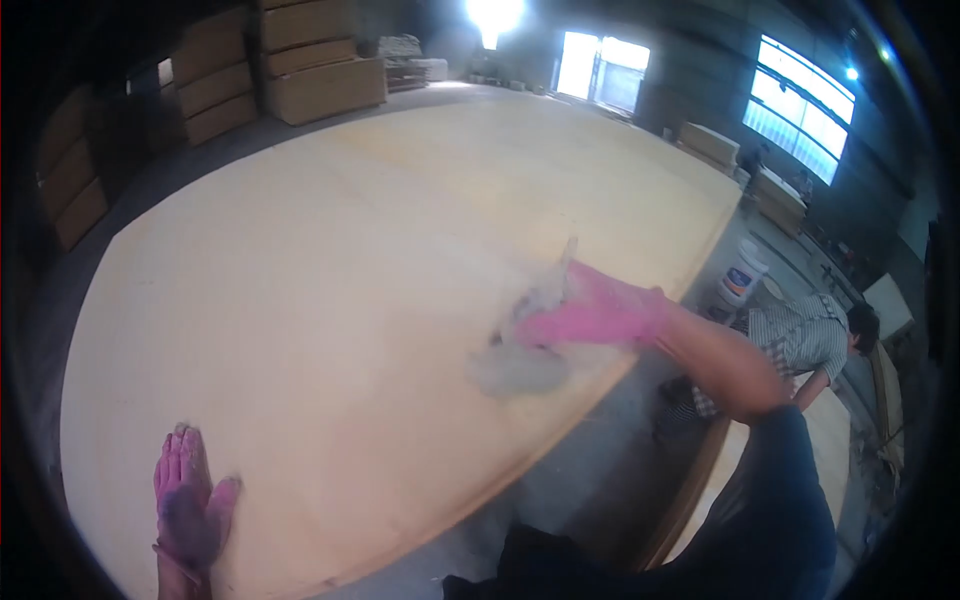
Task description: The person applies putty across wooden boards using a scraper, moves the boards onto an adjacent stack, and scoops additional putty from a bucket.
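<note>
A large pale wooden board (330, 270) spreads out in front of me. My left hand (192, 505), in a stained pink glove, rests flat on its near left part, fingers stretched and thumb apart. My right hand (590, 310), in a brighter pink glove, reaches over the right half of the board. Its fingers are closed round a grey rag-like thing (520, 362), which lies against the board's surface. Motion smears this thing, and a pointed bit sticks up beside the glove; its exact kind is unclear.
Another person (800, 335) in a striped top bends over a second pale board (825, 430) at the right. A white bucket (741, 275) stands beside the large board. Stacked boards (325, 90) rise at the back left, and more stacks (708, 145) lie at the back right.
</note>
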